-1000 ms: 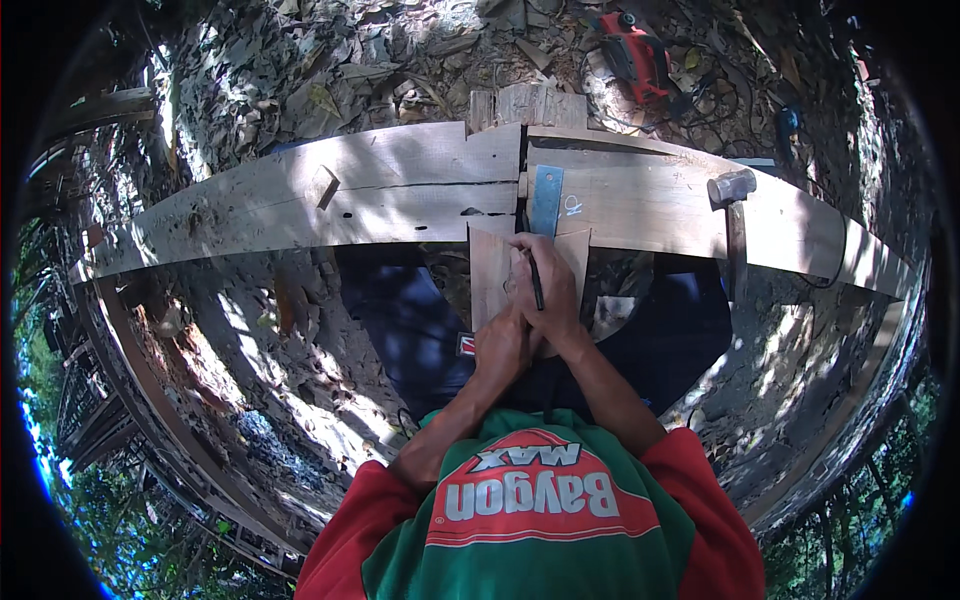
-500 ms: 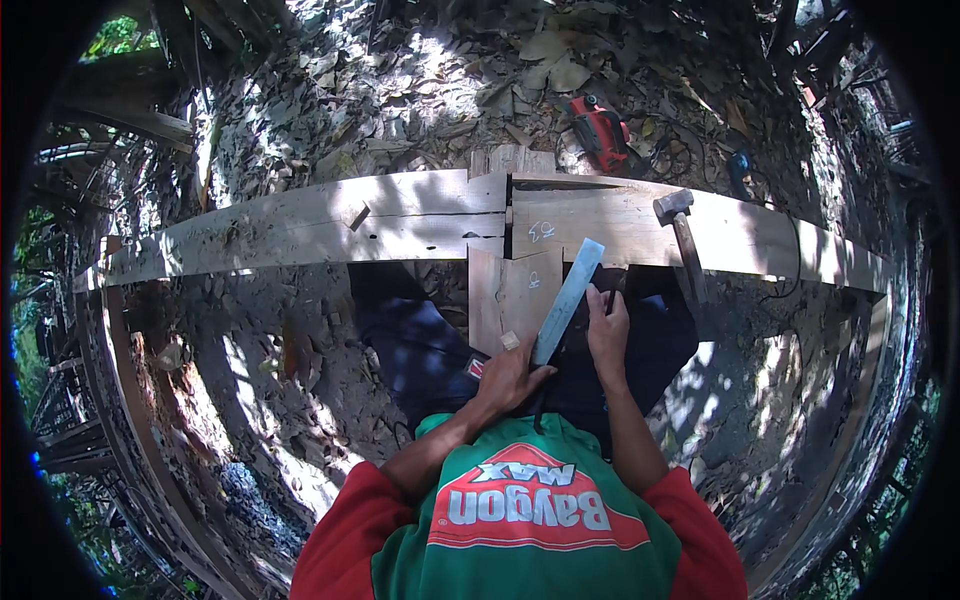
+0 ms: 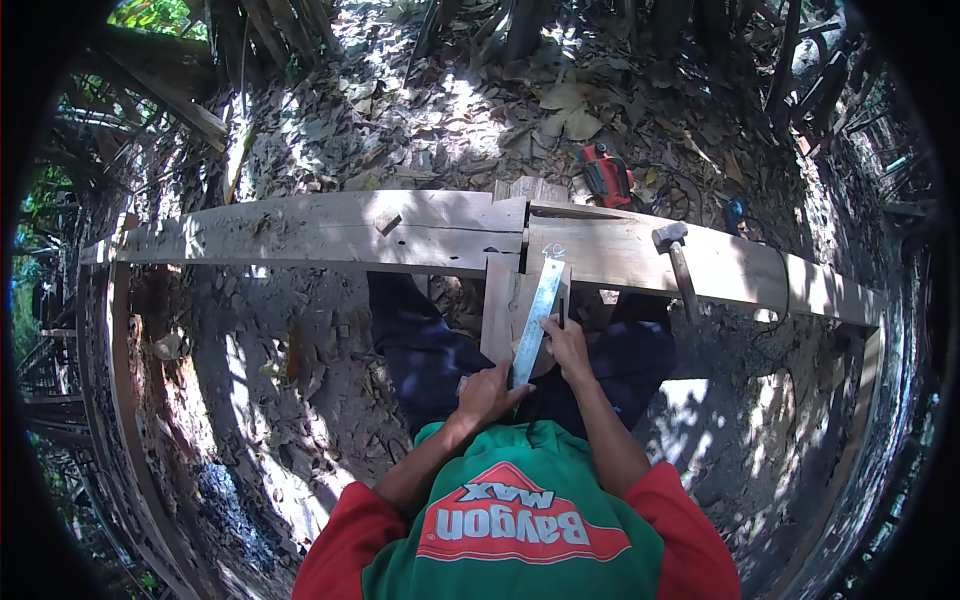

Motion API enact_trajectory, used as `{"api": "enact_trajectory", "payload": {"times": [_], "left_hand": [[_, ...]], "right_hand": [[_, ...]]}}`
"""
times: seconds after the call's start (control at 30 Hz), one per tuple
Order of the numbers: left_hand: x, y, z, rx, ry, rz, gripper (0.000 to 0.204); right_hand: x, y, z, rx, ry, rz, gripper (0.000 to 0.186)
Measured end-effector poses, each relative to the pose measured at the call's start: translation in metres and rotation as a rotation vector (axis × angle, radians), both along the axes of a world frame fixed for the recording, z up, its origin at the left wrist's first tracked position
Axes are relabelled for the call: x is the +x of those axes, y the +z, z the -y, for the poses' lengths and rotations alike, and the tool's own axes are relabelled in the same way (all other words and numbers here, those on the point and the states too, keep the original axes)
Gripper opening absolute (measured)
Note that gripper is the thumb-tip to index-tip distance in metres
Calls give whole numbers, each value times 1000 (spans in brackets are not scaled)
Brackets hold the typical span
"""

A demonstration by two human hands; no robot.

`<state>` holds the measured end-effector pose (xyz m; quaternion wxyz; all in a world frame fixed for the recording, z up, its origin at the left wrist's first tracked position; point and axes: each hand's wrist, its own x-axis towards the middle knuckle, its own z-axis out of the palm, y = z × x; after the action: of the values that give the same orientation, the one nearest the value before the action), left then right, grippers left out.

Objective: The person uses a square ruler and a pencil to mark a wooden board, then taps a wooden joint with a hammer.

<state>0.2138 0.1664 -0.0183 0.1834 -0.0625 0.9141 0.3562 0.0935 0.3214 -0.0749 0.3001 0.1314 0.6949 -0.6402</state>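
A flat metal ruler (image 3: 538, 322) lies lengthwise over a short wooden piece (image 3: 497, 315) that projects toward me from the beam joint. My left hand (image 3: 487, 394) is closed around the ruler's near end. Higher up, my right hand (image 3: 568, 350) pinches a dark, slim marking tool (image 3: 561, 308), pencil or marker, I cannot tell which. The fingers of that hand also touch the ruler's right edge. The ruler's far end reaches the right-hand beam (image 3: 640, 250), close to a pale handwritten mark on the wood.
A left-hand beam (image 3: 320, 228) meets the right one at a notched joint. On it sits a small wood offcut (image 3: 387, 222). A hammer (image 3: 671, 238) rests across the right beam. Beyond, a red corded power tool (image 3: 606, 180) lies among dry leaves (image 3: 470, 110).
The ruler has swung to a steeper angle and shifted left over the short wooden piece. My right hand has moved left and nearer to me, now touching the ruler. The view has shifted slightly.
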Motion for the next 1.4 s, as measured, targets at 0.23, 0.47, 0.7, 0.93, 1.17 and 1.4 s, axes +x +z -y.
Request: {"api": "enact_trajectory", "payload": {"times": [0.23, 0.47, 0.7, 0.93, 1.17, 1.4], "left_hand": [[2, -13, -8, 74, -19, 85, 85], [-21, -13, -22, 166, -81, 69, 92], [-36, -17, -26, 182, -52, 237, 95], [-30, -34, -20, 122, 1, 182, 96], [-26, -34, -21, 166, 32, 138, 95], [-24, -14, -18, 124, 47, 158, 91]], "right_hand": [[12, -8, 5, 5, -95, 46, 21], [-5, -4, -24, 75, -109, 104, 19], [-17, -11, -25, 125, -32, 112, 19], [-22, -29, -11, 263, 132, -20, 30], [-15, -28, -16, 232, 163, 4, 35], [11, -14, -29, 161, 14, 196, 40]]}}
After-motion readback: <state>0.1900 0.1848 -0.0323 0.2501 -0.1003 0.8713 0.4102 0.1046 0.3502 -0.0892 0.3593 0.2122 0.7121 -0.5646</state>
